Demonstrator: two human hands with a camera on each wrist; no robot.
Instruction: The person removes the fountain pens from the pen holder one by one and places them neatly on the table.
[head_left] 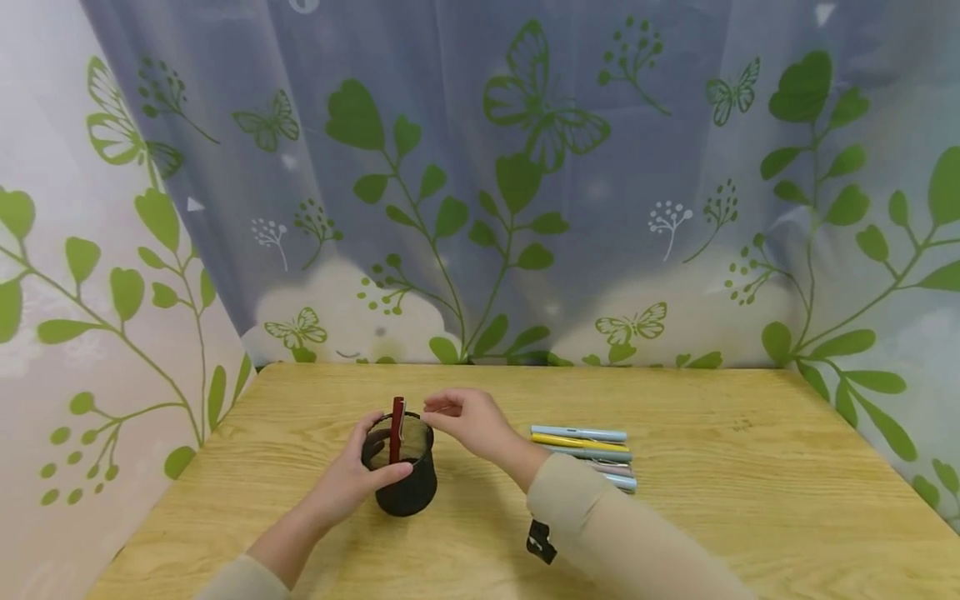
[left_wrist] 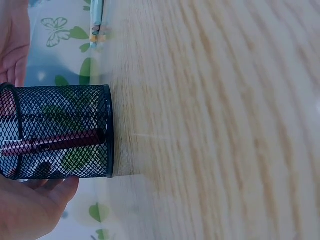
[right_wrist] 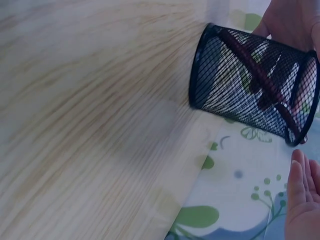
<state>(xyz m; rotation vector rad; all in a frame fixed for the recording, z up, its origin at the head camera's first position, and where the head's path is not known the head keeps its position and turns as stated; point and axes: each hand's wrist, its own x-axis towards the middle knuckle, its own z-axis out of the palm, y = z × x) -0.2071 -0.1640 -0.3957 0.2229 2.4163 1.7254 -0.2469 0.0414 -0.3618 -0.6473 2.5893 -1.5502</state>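
A black mesh pen holder [head_left: 408, 493] stands upright on the wooden table, left of centre. Leaning inside it is a dark red pen [head_left: 397, 429] with a metal clip, its top rising above the rim. My left hand [head_left: 347, 487] grips the holder from the left, thumb across the near side of the rim; in the left wrist view its fingers [left_wrist: 65, 190] are against the mesh. Just off the rim's right side is my right hand [head_left: 477, 423], holding nothing, its fingers extended and loosely bent. The right wrist view shows those fingers [right_wrist: 296, 180] apart from the holder.
Right of the holder, several pens lie side by side on the table [head_left: 712, 483], among them a light blue pen [head_left: 592, 434] and a yellow pen [head_left: 551, 440]. The right forearm partly covers them. A patterned curtain [head_left: 450, 208] hangs behind the table's far edge.
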